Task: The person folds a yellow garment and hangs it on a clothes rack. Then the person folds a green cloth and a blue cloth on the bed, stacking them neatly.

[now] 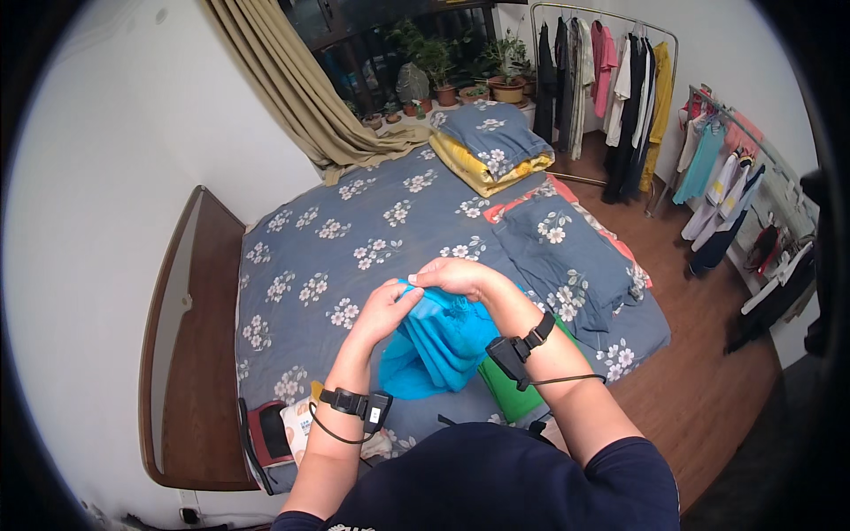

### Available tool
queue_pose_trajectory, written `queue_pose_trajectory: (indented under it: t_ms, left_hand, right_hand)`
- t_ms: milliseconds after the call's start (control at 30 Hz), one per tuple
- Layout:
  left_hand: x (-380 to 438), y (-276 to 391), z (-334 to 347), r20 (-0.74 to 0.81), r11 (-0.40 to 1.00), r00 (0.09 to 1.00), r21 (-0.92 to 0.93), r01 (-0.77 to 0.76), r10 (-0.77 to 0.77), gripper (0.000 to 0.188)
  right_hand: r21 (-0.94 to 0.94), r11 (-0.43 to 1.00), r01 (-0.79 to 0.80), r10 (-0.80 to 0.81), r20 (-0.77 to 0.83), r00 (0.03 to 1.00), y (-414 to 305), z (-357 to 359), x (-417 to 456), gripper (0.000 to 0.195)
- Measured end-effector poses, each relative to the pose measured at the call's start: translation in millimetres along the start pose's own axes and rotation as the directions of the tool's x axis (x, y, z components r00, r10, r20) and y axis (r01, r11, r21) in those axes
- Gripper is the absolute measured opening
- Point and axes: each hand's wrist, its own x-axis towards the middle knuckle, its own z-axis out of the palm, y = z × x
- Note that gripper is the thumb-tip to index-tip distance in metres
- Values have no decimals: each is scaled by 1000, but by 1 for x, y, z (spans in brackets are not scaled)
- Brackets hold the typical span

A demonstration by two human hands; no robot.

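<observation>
A bright blue cloth garment (441, 338) hangs in loose folds between my hands, its lower part resting on or just above the flowered bed sheet (398, 212). My left hand (387, 308) pinches its upper edge between thumb and fingers. Close beside it, my right hand (451, 275) grips the same edge, with the fingertips of both hands nearly touching. Below my right forearm lies a green cloth (511, 391), partly hidden by the arm. Black devices on straps with cables sit on both forearms.
Grey flowered pillow (564, 252) at the right; folded bedding (491, 146) at the far side. A wooden headboard (212, 372) and a red-and-black item (269, 431) beside a white package (299, 425) are at the left. Clothes racks (604, 14) stand beyond the bed, potted plants (446, 95) by the window.
</observation>
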Motion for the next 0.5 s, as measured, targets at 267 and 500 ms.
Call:
queue_pose_trajectory:
  t_ms: [267, 500]
  left_hand:
    - [-10, -7, 5, 41, 753, 973, -626, 202, -227, 32]
    - [-9, -12, 10, 82, 558, 967, -803, 207, -242, 30]
  right_hand:
    - [290, 907, 306, -295, -83, 952, 32, 0, -32, 25]
    - [315, 858, 405, -410, -54, 911, 47, 17, -32, 40]
